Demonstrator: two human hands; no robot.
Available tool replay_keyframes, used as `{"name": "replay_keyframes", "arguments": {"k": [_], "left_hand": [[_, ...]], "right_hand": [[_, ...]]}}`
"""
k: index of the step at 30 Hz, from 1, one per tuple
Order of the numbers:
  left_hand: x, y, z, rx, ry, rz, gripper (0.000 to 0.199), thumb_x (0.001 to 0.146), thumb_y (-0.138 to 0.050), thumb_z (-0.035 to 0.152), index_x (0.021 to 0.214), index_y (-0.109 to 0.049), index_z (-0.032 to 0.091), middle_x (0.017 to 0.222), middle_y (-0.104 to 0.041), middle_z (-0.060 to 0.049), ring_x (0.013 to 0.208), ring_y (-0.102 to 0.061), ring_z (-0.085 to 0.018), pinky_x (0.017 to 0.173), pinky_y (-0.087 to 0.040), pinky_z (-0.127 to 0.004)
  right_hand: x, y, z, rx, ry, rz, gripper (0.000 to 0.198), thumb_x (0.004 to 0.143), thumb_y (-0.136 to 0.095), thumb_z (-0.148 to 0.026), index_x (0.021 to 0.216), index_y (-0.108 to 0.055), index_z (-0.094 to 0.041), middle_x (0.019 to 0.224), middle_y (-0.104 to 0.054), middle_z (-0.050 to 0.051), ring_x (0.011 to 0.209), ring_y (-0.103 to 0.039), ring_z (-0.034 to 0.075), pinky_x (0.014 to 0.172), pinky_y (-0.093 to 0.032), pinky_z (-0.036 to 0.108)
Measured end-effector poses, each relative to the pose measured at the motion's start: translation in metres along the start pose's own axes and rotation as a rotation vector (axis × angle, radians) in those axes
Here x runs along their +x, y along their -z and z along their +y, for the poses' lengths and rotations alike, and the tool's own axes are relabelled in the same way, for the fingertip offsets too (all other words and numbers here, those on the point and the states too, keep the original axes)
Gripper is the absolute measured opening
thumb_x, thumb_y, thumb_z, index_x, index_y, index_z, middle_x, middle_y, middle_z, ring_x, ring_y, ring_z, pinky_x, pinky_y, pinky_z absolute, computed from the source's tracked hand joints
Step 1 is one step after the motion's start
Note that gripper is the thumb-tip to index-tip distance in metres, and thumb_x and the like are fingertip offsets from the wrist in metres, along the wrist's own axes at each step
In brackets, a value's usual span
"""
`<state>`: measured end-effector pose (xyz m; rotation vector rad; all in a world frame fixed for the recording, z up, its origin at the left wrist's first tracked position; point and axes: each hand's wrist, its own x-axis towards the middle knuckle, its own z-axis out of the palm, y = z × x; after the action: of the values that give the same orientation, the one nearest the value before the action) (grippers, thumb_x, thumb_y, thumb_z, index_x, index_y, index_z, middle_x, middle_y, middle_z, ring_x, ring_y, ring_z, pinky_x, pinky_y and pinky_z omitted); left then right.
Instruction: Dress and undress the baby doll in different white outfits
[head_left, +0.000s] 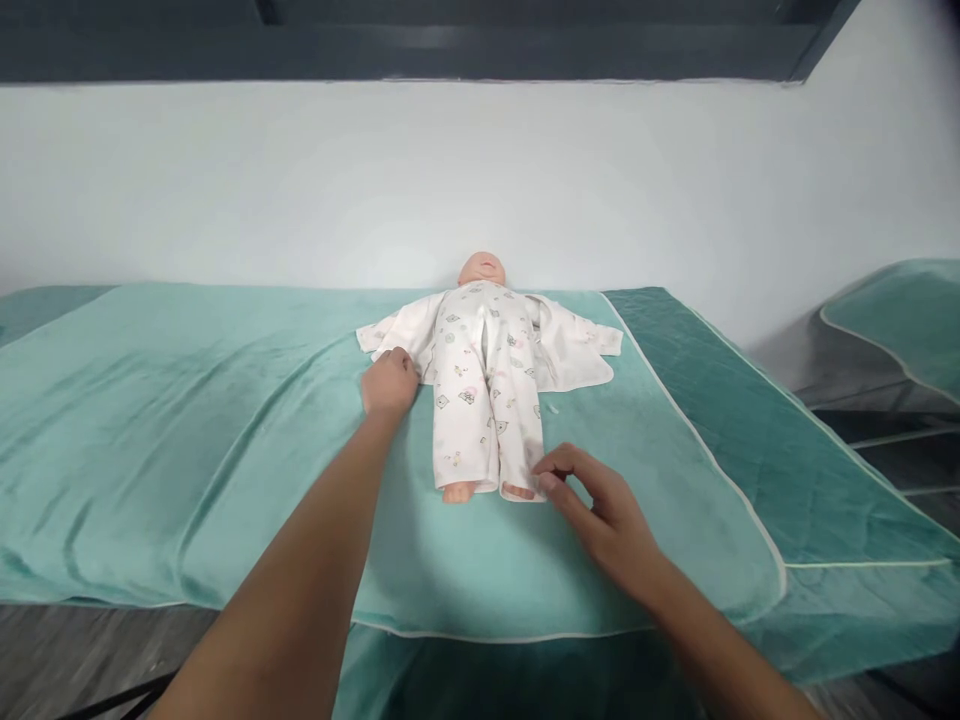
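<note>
A baby doll [481, 268] lies on its back, its head at the wall side and its feet toward me. White printed trousers [466, 395] cover its body from chest to ankles, and bare feet show at the cuffs. Spread flat to both sides under it is a white long-sleeved baby shirt [574, 350]. My left hand [390, 382] is closed at the shirt's left lower corner, its fingertips partly hidden. With thumb and forefinger, my right hand [589, 495] pinches the outer edge of the right trouser cuff.
Beneath the doll is a light green blanket [262, 430] with pale piping, over a darker green quilted cover [750, 420]. A white wall [375, 180] stands behind, under a dark overhead beam [450, 45]. Another green cloth [907, 320] hangs at the right.
</note>
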<state>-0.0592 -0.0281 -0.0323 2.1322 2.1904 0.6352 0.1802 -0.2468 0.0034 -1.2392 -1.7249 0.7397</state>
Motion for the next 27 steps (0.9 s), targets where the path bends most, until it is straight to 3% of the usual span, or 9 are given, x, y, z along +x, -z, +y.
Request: {"name": "replay_keyframes", "arguments": {"k": [3, 5, 9, 14, 20, 25, 27], "left_hand": [[0.0, 0.001, 0.001, 0.0, 0.001, -0.001, 0.026, 0.091, -0.034, 0.023, 0.09, -0.06, 0.023, 0.098, -0.068, -0.006, 0.089, -0.062, -0.025, 0.063, -0.037, -0.033], [0.0, 0.001, 0.001, 0.002, 0.007, -0.011, 0.027, 0.091, -0.034, 0.024, 0.091, -0.061, 0.023, 0.1, -0.068, -0.007, 0.092, -0.062, -0.025, 0.065, -0.038, -0.033], [0.0, 0.002, 0.002, 0.006, 0.016, -0.029, 0.029, 0.093, -0.033, 0.025, 0.095, -0.061, 0.022, 0.104, -0.068, -0.008, 0.095, -0.062, -0.026, 0.069, -0.04, -0.034], [0.001, 0.001, 0.001, 0.002, 0.016, -0.033, 0.029, 0.093, -0.033, 0.025, 0.095, -0.061, 0.023, 0.104, -0.068, -0.008, 0.096, -0.062, -0.026, 0.069, -0.04, -0.033], [0.002, 0.002, 0.001, 0.0, 0.027, -0.047, 0.029, 0.093, -0.033, 0.025, 0.098, -0.062, 0.023, 0.105, -0.068, -0.008, 0.098, -0.062, -0.026, 0.071, -0.042, -0.034], [0.001, 0.002, 0.002, 0.013, 0.036, -0.052, 0.03, 0.093, -0.032, 0.025, 0.098, -0.062, 0.023, 0.106, -0.068, -0.009, 0.097, -0.062, -0.026, 0.07, -0.041, -0.034], [0.001, 0.002, 0.001, 0.01, 0.031, -0.048, 0.03, 0.093, -0.032, 0.025, 0.098, -0.062, 0.023, 0.106, -0.068, -0.009, 0.096, -0.062, -0.026, 0.07, -0.041, -0.034]], "right_hand": [[0.006, 0.005, -0.001, -0.035, 0.014, 0.025, 0.013, 0.097, -0.049, -0.026, 0.09, -0.059, -0.022, 0.084, -0.059, 0.001, 0.077, -0.055, 0.013, 0.07, -0.044, 0.028], [0.01, 0.005, -0.002, -0.099, 0.129, 0.022, 0.009, 0.096, -0.052, -0.024, 0.097, -0.061, -0.022, 0.093, -0.06, 0.004, 0.087, -0.057, 0.015, 0.076, -0.046, 0.029], [0.016, -0.002, -0.003, -0.302, 0.336, -0.044, 0.018, 0.094, -0.056, -0.022, 0.111, -0.061, -0.021, 0.106, -0.062, 0.008, 0.099, -0.057, 0.02, 0.085, -0.046, 0.036], [0.021, -0.004, -0.005, -0.337, 0.281, -0.178, 0.017, 0.098, -0.049, -0.025, 0.092, -0.063, -0.02, 0.085, -0.062, 0.004, 0.079, -0.056, 0.015, 0.071, -0.044, 0.031], [0.024, -0.003, -0.012, -0.336, 0.247, -0.115, 0.025, 0.098, -0.047, -0.026, 0.077, -0.059, -0.019, 0.071, -0.056, 0.001, 0.068, -0.05, 0.014, 0.063, -0.038, 0.029], [0.026, -0.017, -0.017, -0.512, 0.326, -0.032, 0.005, 0.092, -0.055, -0.018, 0.091, -0.06, -0.019, 0.093, -0.063, 0.005, 0.087, -0.054, 0.02, 0.077, -0.041, 0.035], [0.028, -0.025, -0.018, -0.638, 0.313, -0.064, 0.01, 0.088, -0.058, -0.016, 0.097, -0.06, -0.019, 0.1, -0.064, 0.006, 0.092, -0.053, 0.022, 0.079, -0.039, 0.037]]}}
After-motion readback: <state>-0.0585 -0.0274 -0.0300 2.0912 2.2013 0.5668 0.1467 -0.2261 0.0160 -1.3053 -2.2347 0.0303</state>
